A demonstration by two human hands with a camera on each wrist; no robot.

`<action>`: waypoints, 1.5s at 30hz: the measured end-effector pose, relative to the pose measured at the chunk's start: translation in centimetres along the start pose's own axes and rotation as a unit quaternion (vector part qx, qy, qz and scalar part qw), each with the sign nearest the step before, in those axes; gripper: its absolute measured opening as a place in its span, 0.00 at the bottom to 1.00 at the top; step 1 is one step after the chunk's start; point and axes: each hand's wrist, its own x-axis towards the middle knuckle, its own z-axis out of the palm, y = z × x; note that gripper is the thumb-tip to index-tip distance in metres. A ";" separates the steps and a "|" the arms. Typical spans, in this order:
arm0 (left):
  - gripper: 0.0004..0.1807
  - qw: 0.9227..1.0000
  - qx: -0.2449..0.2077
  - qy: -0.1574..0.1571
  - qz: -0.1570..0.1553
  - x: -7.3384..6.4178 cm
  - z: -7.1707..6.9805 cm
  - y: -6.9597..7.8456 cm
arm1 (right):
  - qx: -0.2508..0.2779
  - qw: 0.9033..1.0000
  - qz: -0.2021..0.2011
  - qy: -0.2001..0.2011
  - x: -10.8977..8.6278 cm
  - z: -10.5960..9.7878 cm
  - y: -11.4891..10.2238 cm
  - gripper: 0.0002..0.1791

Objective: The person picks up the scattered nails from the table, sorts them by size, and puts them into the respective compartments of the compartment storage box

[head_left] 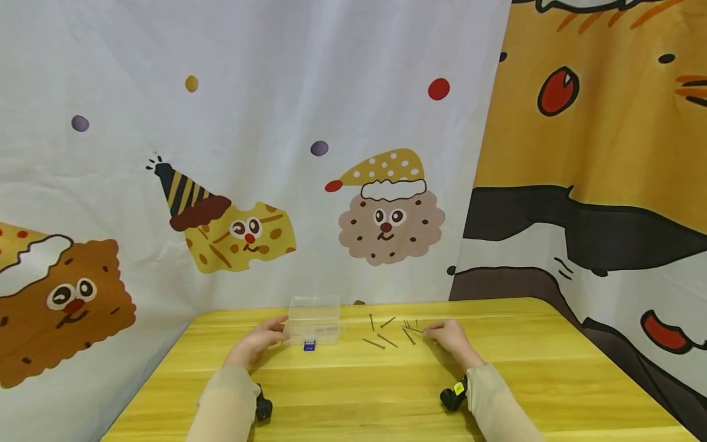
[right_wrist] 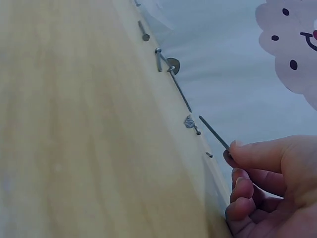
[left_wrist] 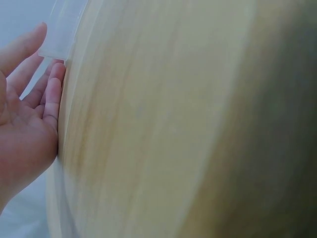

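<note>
A clear plastic box (head_left: 313, 332) stands toward the back of the table, its lid (head_left: 315, 309) raised. Beside its left end rests my left hand (head_left: 258, 339), fingers fairly straight and fingertips right at the box edge; the thumb is spread away in the left wrist view. My right hand (head_left: 452, 339) pinches a nail (right_wrist: 214, 132) between thumb and forefinger, with its point directed left. Several loose nails (head_left: 387, 340) are scattered between the box and my right hand. The right wrist view shows some of them, including a nail (right_wrist: 144, 31) with its head toward the camera.
A small blue tab (head_left: 309, 345) shows at the front of the box. Behind the yellow wood-grain table (head_left: 353, 393) hangs a white curtain (head_left: 265, 92) printed with cartoon figures. Each wrist wears a black camera (head_left: 454, 398).
</note>
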 end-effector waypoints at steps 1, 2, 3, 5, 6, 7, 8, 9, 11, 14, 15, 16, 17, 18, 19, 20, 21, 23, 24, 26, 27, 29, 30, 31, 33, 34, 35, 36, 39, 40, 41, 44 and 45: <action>0.37 1.000 -0.001 0.001 0.000 -0.1 -0.1 0.1 | 0.009 1.000 0.002 -0.001 0.1 0.0 0.0 0.09; 0.37 1.000 0.000 0.001 -0.001 -0.2 -0.1 0.2 | 0.020 1.000 0.005 -0.004 0.1 -0.1 -0.1 0.09; 0.37 1.000 0.001 0.001 -0.001 -0.3 -0.2 0.3 | 0.035 0.999 0.009 -0.008 0.1 -0.1 -0.2 0.10; 0.37 1.000 0.005 0.000 0.002 -0.4 -0.2 0.4 | 0.059 0.998 0.016 -0.018 0.2 -0.2 -0.3 0.11; 0.37 1.000 0.005 0.000 0.001 -0.4 -0.2 0.4 | 0.071 0.997 0.017 -0.025 0.2 -0.3 -0.3 0.12; 0.37 1.000 0.005 -0.001 0.000 -0.5 -0.2 0.5 | 0.082 0.996 0.017 -0.031 0.3 -0.4 -0.4 0.13; 0.37 1.000 0.006 -0.001 -0.001 -0.6 -0.2 0.6 | 0.086 0.995 0.017 -0.037 0.4 -0.5 -0.5 0.13; 0.37 1.000 0.006 0.000 -0.002 -0.7 -0.2 0.6 | 0.091 0.995 0.015 -0.041 0.5 -0.6 -0.6 0.14; 0.36 1.000 0.008 -0.001 -0.004 -0.8 -0.1 0.6 | 0.092 0.995 0.012 -0.048 0.7 -0.7 -0.8 0.14; 0.36 1.000 0.010 0.003 -0.007 -0.9 0.0 0.6 | 0.085 0.995 0.010 -0.049 1.1 -0.8 -1.3 0.14; 0.36 1.000 0.009 0.005 -0.008 -0.9 0.0 0.6 | 0.087 0.995 0.011 -0.051 1.2 -0.9 -1.5 0.14; 0.36 1.000 0.007 0.006 -0.008 -0.9 0.0 0.5 | 0.087 0.995 0.010 -0.055 1.2 -0.9 -1.7 0.14; 0.36 1.000 0.004 0.007 -0.009 -0.8 0.1 0.5 | 0.086 0.995 0.007 -0.058 1.3 -0.9 -2.0 0.14; 0.36 1.000 0.003 0.006 -0.008 -0.8 0.1 0.5 | 0.087 0.994 0.004 -0.060 1.4 -1.0 -2.3 0.14; 0.36 1.000 0.000 0.007 -0.009 -0.8 0.1 0.5 | 0.089 0.994 0.003 -0.061 1.5 -1.0 -2.7 0.14; 0.36 1.000 -0.003 0.008 -0.010 -0.8 0.1 0.5 | 0.088 0.994 -0.002 -0.063 1.6 -1.1 -3.0 0.15; 0.37 1.000 -0.004 0.007 -0.009 -0.8 0.1 0.5 | 0.086 0.994 -0.007 -0.065 1.7 -1.1 -3.3 0.15; 0.37 1.000 -0.002 0.003 -0.007 -0.8 0.0 0.5 | 0.078 0.995 -0.018 -0.068 2.0 -1.2 -4.0 0.15; 0.37 1.000 -0.001 0.003 -0.006 -0.8 0.0 0.5 | 0.076 0.994 -0.020 -0.069 2.1 -1.2 -4.3 0.15; 0.36 1.000 0.000 0.002 -0.006 -0.8 -0.1 0.6 | 0.072 0.994 -0.024 -0.072 2.4 -1.2 -4.8 0.15; 0.37 1.000 0.001 0.001 -0.005 -0.8 -0.1 0.6 | 0.071 0.994 -0.026 -0.076 2.5 -1.2 -5.0 0.15; 0.37 1.000 0.002 -0.001 -0.002 -0.8 -0.1 0.6 | 0.070 0.994 -0.027 -0.082 2.9 -1.0 -5.2 0.15; 0.37 1.000 0.000 0.000 -0.003 -0.8 -0.1 0.6 | 0.072 0.994 -0.025 -0.084 3.0 -0.9 -5.3 0.15; 0.37 1.000 -0.001 0.000 -0.003 -0.7 -0.1 0.6 | 0.075 0.993 -0.023 -0.087 3.2 -0.7 -5.4 0.15; 0.37 1.000 -0.003 -0.001 -0.003 -0.7 -0.1 0.6 | 0.076 0.992 -0.027 -0.095 3.4 -0.4 -5.4 0.15; 0.37 1.000 -0.002 -0.001 -0.003 -0.7 -0.1 0.6 | 0.080 0.992 -0.026 -0.097 3.5 -0.2 -5.5 0.15; 0.37 1.000 -0.002 -0.001 -0.004 -0.7 -0.1 0.6 | 0.084 0.991 -0.026 -0.100 3.6 -0.1 -5.5 0.15; 0.37 1.000 -0.002 0.000 -0.005 -0.8 -0.1 0.6 | 0.087 0.990 -0.026 -0.104 3.7 0.1 -5.6 0.14; 0.37 1.000 -0.005 0.004 -0.007 -0.9 -0.1 0.8 | 0.092 0.989 -0.025 -0.110 3.7 0.5 -5.8 0.14; 0.37 1.000 -0.002 0.002 -0.006 -0.9 0.0 0.8 | 0.090 0.989 -0.025 -0.113 3.6 0.6 -5.9 0.15; 0.37 1.000 -0.001 0.002 -0.005 -0.9 0.0 0.8 | 0.087 0.989 -0.022 -0.114 3.5 0.7 -6.0 0.15; 0.36 1.000 -0.002 0.004 -0.003 -0.9 0.1 0.9 | 0.076 0.990 -0.021 -0.116 3.4 1.2 -6.3 0.14; 0.36 1.000 -0.002 0.006 -0.002 -0.9 0.1 0.9 | 0.072 0.990 -0.020 -0.116 3.4 1.4 -6.4 0.14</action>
